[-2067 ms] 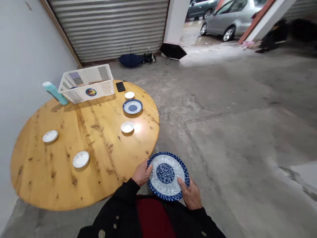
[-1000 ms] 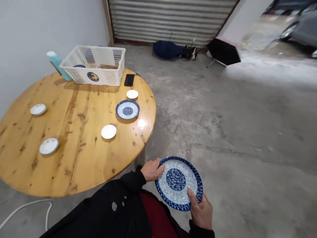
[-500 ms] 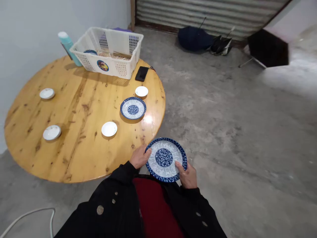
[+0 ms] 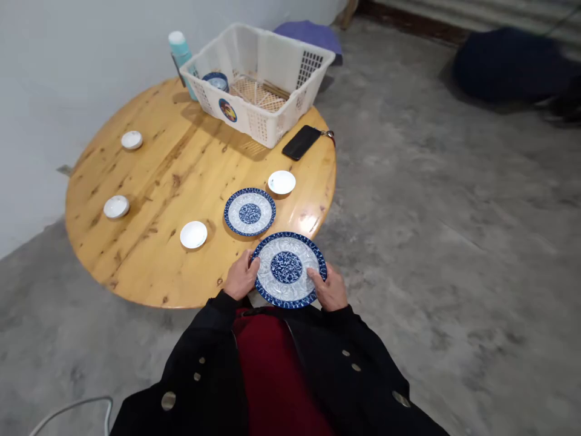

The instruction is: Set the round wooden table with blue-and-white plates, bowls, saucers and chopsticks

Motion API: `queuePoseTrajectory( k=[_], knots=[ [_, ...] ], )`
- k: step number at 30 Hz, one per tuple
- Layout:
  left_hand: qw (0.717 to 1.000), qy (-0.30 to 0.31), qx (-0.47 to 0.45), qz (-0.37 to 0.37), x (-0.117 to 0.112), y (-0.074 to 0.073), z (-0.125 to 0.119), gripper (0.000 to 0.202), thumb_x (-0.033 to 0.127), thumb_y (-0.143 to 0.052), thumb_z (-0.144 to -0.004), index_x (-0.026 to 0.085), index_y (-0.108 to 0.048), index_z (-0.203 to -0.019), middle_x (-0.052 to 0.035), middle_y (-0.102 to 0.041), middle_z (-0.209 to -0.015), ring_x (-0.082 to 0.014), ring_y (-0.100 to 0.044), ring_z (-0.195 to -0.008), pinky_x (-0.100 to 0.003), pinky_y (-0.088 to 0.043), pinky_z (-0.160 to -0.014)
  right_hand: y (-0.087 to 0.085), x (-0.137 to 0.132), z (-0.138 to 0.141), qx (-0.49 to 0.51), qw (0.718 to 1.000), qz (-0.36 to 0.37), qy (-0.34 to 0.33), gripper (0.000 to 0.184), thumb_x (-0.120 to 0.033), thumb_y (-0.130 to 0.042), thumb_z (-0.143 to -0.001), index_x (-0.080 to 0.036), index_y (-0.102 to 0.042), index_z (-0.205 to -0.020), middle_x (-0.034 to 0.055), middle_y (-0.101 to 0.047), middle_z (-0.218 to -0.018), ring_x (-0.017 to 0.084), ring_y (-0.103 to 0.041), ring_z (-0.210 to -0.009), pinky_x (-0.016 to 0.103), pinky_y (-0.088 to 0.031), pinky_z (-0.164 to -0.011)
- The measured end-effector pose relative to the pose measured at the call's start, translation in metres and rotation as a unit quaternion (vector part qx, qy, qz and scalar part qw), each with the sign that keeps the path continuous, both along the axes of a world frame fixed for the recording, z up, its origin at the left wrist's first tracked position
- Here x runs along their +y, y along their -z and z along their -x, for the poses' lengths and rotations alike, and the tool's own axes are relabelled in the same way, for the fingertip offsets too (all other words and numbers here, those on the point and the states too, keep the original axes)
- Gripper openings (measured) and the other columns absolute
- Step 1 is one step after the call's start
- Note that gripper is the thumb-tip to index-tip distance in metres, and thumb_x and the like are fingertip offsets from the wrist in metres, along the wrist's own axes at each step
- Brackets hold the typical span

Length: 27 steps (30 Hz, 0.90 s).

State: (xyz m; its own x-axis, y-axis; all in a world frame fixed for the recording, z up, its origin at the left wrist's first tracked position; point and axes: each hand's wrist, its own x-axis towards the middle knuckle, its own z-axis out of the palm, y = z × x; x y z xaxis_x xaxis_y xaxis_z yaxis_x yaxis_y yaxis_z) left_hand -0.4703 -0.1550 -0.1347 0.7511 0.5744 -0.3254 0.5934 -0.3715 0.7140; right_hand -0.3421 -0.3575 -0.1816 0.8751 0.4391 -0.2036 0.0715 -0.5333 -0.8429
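Note:
I hold a blue-and-white patterned plate (image 4: 287, 269) level in front of me, at the near edge of a round wooden table (image 4: 149, 181). My left hand (image 4: 240, 277) grips its left rim and my right hand (image 4: 330, 288) grips its right rim. A second, matching blue-and-white plate (image 4: 249, 211) lies flat on the table just beyond the held one. Small white saucers sit around the tabletop: one (image 4: 193, 234) left of the lying plate, one (image 4: 281, 181) behind it, and two more (image 4: 116, 206) (image 4: 131, 140) near the far left edge.
A white plastic basket (image 4: 267, 91) holding a blue bowl and a woven mat stands at the table's far side, with a teal bottle (image 4: 180, 53) behind it. A black phone (image 4: 301, 142) lies beside the basket. Bare concrete floor spreads to the right; a dark folded umbrella (image 4: 508, 66) lies far right.
I have stepped around the table's edge, so the table now sits straight ahead. The plate stays in both hands and has come up over the table's near rim.

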Motion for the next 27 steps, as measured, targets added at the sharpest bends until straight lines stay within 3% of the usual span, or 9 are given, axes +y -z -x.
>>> queuePoseTrajectory(
  k=[5, 11, 18, 27],
  knots=[
    [0.999, -0.050, 0.009, -0.017, -0.002, -0.005, -0.015, 0.019, 0.034, -0.039, -0.093, 0.022, -0.048, -0.081, -0.0001, -0.053, -0.074, -0.0169, -0.053, -0.074, -0.027, -0.039, -0.071, -0.001, 0.017, -0.043, -0.008, 0.997, -0.003, -0.073, 0.041, -0.056, -0.050, -0.077, -0.018, -0.063, -0.083, 0.0095, -0.070, -0.077, 0.027, -0.063, -0.076, 0.038, -0.049, -0.074],
    [0.995, -0.083, 0.024, -0.040, 0.014, -0.008, -0.027, 0.018, 0.031, -0.038, -0.093, 0.022, -0.047, -0.080, 0.0001, -0.055, -0.073, -0.0171, -0.055, -0.073, -0.027, -0.038, -0.071, -0.004, 0.045, -0.061, -0.013, 0.995, 0.029, -0.092, 0.040, -0.054, -0.049, -0.075, -0.018, -0.064, -0.086, 0.0107, -0.071, -0.080, 0.029, -0.064, -0.079, 0.038, -0.047, -0.072],
    [0.990, -0.103, 0.044, -0.087, 0.045, -0.012, -0.038, 0.021, 0.030, -0.039, -0.094, 0.023, -0.045, -0.075, -0.0015, -0.056, -0.072, -0.0189, -0.056, -0.072, -0.028, -0.033, -0.066, -0.007, 0.084, -0.076, -0.041, 0.992, 0.029, -0.118, 0.036, -0.052, -0.046, -0.078, -0.020, -0.062, -0.083, 0.0099, -0.069, -0.083, 0.028, -0.063, -0.082, 0.039, -0.048, -0.077],
    [0.987, -0.116, 0.012, -0.106, 0.098, 0.004, -0.051, 0.025, 0.025, -0.040, -0.094, 0.021, -0.041, -0.069, -0.0038, -0.055, -0.076, -0.0197, -0.055, -0.081, -0.029, -0.039, -0.073, 0.003, 0.145, -0.098, -0.097, 0.984, 0.036, -0.144, 0.029, -0.048, -0.044, -0.076, -0.022, -0.056, -0.077, 0.0069, -0.062, -0.073, 0.025, -0.056, -0.073, 0.035, -0.045, -0.070]
  ],
)
